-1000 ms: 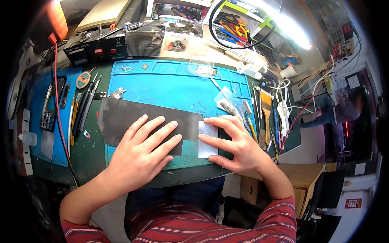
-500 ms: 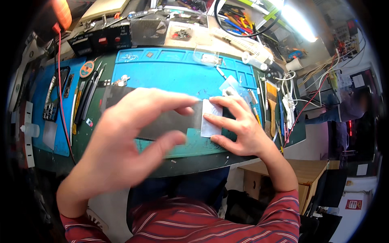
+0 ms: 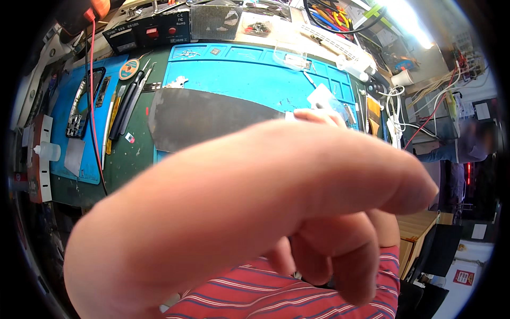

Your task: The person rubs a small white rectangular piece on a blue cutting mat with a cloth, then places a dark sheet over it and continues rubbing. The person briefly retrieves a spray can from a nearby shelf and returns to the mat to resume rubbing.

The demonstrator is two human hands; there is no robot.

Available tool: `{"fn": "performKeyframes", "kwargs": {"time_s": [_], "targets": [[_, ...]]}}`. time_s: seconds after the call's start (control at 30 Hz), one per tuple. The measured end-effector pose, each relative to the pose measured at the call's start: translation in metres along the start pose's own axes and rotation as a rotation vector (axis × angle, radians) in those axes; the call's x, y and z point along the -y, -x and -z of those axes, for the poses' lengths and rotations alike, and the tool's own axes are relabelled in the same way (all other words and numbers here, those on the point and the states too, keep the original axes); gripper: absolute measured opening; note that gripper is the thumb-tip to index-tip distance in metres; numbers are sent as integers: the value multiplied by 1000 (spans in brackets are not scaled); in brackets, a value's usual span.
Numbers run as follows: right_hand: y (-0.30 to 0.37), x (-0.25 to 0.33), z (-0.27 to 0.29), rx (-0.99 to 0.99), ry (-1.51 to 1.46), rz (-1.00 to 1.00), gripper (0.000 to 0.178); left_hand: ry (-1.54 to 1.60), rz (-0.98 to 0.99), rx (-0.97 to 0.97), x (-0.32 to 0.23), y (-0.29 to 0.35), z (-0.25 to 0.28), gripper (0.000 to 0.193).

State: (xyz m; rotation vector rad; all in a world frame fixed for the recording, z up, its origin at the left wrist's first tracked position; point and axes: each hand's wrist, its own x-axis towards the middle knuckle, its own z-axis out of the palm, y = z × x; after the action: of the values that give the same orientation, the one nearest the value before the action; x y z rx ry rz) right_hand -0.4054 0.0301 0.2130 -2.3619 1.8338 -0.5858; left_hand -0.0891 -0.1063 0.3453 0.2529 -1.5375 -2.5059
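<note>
My left hand [image 3: 249,196] is raised close to the view and covers much of the bench. Its index finger stretches to the right, the other visible fingers hang bent and apart, and nothing shows in them. Behind it, only a little of my right hand [image 3: 321,116] shows, with fingers at the corner of a flat white rectangular piece [image 3: 289,115]; the rest of both is hidden. That corner lies by the right end of a dark grey flat sheet [image 3: 207,114], which rests on the blue work mat [image 3: 234,74].
Left of the mat lie tweezers [image 3: 143,87], a black-handled tool [image 3: 125,109], an orange spool [image 3: 129,69] and a phone frame [image 3: 79,109] on another blue mat. A black box with red switches [image 3: 151,33] stands behind. Brushes [image 3: 374,114] and white cables [image 3: 394,109] are at the right.
My left hand has risen toward the view and swung right, now hiding most of my right hand and the white piece. The bench sits higher in the picture.
</note>
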Motion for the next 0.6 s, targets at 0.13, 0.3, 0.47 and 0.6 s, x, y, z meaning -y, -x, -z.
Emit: {"fn": "performKeyframes", "kwargs": {"time_s": [0.13, 0.3, 0.47, 0.6], "targets": [[-6, -3, 1, 43, 3, 26, 51, 20, -63, -11, 14, 7, 3, 91], [2, 9, 11, 80, -63, 34, 57, -336, -309, 79, 41, -11, 11, 77], [-4, 6, 8, 65, -26, -8, 57, -1437, -470, -169, 98, -42, 55, 45], [-3, -1, 10, 58, -33, 24, 56, -1606, -445, -149, 121, -50, 77, 45]]}}
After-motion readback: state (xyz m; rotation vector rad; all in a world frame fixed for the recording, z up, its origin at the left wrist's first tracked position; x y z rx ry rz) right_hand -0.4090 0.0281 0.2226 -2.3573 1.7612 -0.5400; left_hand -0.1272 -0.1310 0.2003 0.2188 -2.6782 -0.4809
